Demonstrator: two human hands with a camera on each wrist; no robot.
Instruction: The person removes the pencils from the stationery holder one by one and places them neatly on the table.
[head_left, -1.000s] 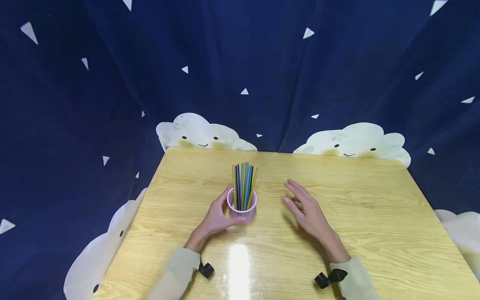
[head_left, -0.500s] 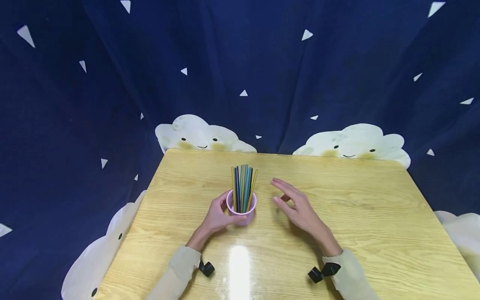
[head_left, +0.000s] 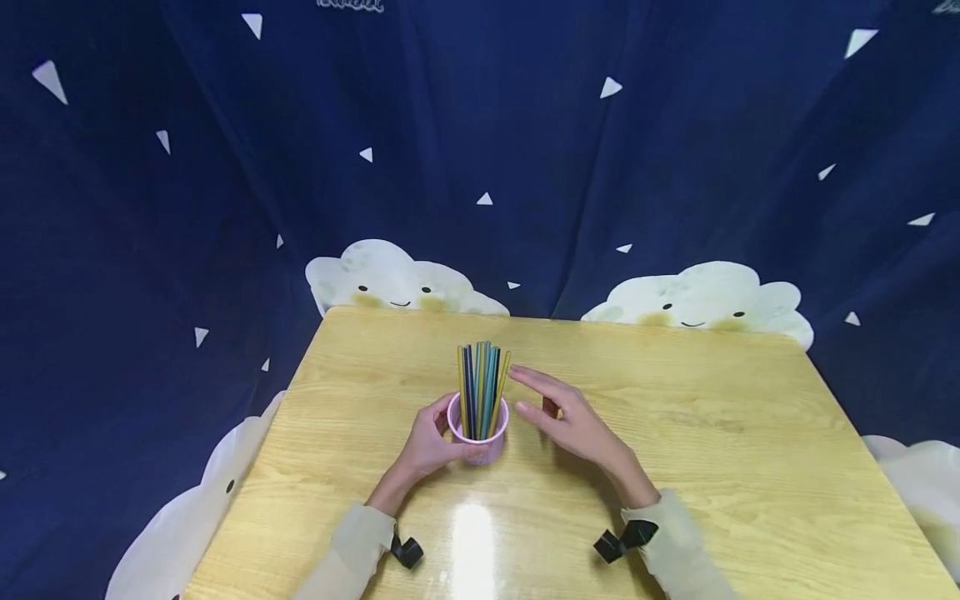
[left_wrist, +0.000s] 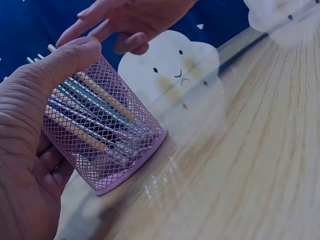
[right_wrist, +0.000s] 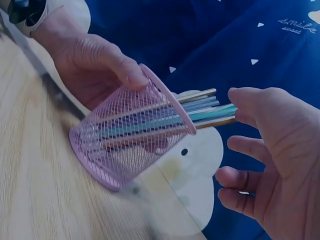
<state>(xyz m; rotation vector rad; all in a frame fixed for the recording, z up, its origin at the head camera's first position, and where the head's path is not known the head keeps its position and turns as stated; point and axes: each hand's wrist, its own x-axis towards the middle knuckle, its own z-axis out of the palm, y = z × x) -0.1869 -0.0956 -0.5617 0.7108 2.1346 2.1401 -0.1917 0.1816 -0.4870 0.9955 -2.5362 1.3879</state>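
Pink mesh cup [right_wrist: 127, 152] of coloured sticks [right_wrist: 212, 114], held in the left grip [right_wrist: 90, 67].
By the cup's mouth and the stick ends, the right grip [right_wrist: 277, 145] has its fingers apart; the desk [right_wrist: 30, 160] is at the cup's base, blue cloth [right_wrist: 280, 55] behind.

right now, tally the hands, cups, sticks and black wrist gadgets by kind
Left hand and right hand: 2
Pink mesh cup: 1
Black wrist gadgets: 2
Sticks: at least 5, too bunched for an exact count
Total: at least 10

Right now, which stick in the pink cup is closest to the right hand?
The yellow stick at far right in the head view, tilted toward the right hand. The other sticks, even the other yellow ones, are farther left.
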